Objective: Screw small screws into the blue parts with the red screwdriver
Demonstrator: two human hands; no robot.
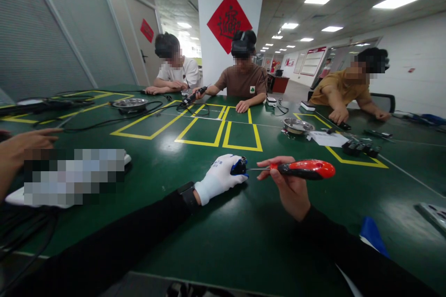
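Note:
My left hand [221,177] wears a white glove with blue on the palm side and is closed. Between its thumb and fingers sits a small dark part with a metallic top [243,160]; its exact kind is too small to tell. Bare and closed, my right hand [289,190] grips a screwdriver [310,169] with a red and black handle. The screwdriver lies nearly level, its thin shaft pointing left at the dark part. Whether the tip touches the part is hard to see. Both hands are above the green table [244,232].
Steel bowls [298,125] stand on the table among yellow tape outlines. White paper [327,138] and several black parts [360,146] lie at right, a blue and white item [373,236] near my right forearm. Cables run at left. Several people sit around; another person's hand [29,146] reaches in.

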